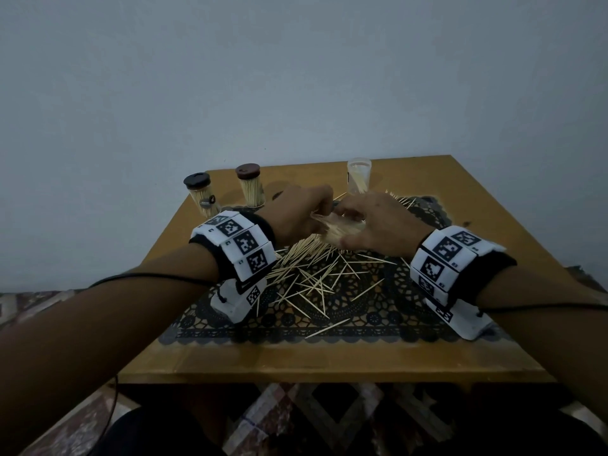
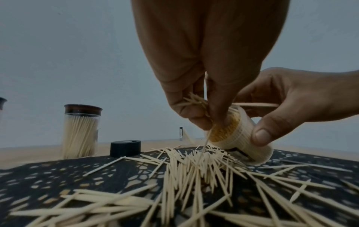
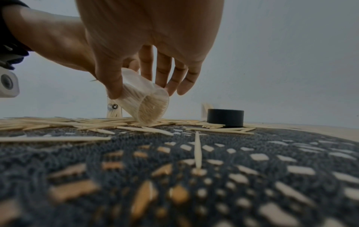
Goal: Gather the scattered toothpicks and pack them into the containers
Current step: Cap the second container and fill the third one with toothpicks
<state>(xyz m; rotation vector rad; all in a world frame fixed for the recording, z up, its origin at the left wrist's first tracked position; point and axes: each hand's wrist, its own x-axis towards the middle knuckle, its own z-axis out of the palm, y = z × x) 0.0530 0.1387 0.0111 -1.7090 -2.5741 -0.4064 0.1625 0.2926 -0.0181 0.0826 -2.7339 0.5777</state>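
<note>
1. Containers number four: two capped and full, one black-lidded (image 1: 201, 199) and one brown-lidded (image 1: 251, 189), at the far left of the table (image 1: 296, 360); one open clear container (image 1: 359, 176) standing at the far side; and one tilted container (image 2: 240, 136), its base down among the loose sticks.
2. Right hand (image 1: 378, 225) grips the tilted container, thumb and fingers curled round it.
3. Left hand (image 1: 296, 218) pinches a small bundle of toothpicks (image 2: 196, 102) at its mouth.
4. Scattered toothpicks (image 1: 316, 274), too many to count, lie on the dark patterned mat (image 1: 362, 311).
5. One loose black lid (image 2: 125, 148) sits beside the mat's edge.
</note>
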